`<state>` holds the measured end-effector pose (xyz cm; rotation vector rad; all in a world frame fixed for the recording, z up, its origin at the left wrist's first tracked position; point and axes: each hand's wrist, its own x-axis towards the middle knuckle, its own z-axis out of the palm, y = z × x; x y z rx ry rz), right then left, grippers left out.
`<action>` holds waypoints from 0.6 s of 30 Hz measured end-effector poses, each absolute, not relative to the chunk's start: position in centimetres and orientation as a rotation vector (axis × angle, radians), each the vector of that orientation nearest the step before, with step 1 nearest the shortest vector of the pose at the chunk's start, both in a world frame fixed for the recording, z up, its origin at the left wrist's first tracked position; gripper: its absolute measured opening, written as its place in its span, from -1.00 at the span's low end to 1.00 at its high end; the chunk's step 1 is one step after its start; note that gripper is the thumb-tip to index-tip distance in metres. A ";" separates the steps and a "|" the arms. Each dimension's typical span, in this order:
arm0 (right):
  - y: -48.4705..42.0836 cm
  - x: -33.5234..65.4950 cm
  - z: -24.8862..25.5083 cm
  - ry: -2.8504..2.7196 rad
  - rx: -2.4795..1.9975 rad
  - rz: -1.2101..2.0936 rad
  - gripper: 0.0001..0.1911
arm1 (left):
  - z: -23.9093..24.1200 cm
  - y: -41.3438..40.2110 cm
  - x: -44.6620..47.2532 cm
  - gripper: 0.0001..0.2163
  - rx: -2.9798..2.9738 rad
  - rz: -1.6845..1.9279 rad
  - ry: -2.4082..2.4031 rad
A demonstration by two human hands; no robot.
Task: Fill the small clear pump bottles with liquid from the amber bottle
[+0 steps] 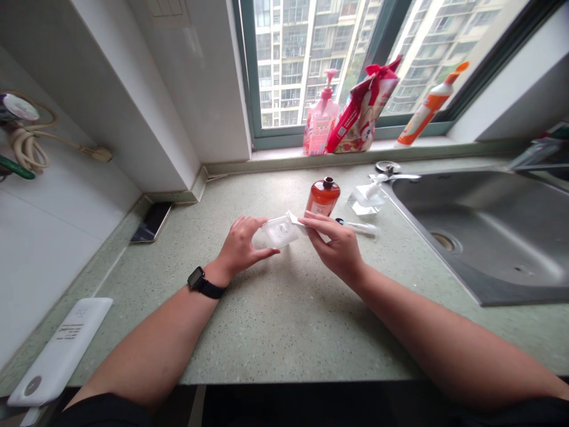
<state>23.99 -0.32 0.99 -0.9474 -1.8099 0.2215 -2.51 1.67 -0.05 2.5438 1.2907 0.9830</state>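
Observation:
My left hand is curled around a clear, boxy plastic container, with thumb and fingers on its edges. At the container's right side my right hand pinches a small white piece; I cannot tell what it is. Just behind my right hand stands an amber-orange bottle with a dark open neck and a pale label. A pump top with a clear tube lies on the counter to the right of that hand.
A clear pump bottle stands by the steel sink on the right. On the windowsill are a pink pump bottle, a red bag and an orange-white bottle. A phone and a white power bank lie left.

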 end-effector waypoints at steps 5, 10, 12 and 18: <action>0.0 24.4 1.3 -1.813 -0.968 0.381 -0.74 | 0.1 1.7 -2.4 -0.34 2.491 0.964 1.309; 1.4 26.0 1.8 -1.564 -1.122 0.702 -0.77 | 0.0 2.0 -2.7 -0.37 2.374 0.917 1.391; 1.8 26.3 1.8 -1.560 -1.127 0.851 -0.75 | -0.2 2.2 -2.8 -0.37 2.327 0.902 1.428; 1.2 25.2 1.2 -1.903 -1.104 1.360 -0.75 | -0.3 2.4 -2.8 -0.39 2.249 0.857 1.451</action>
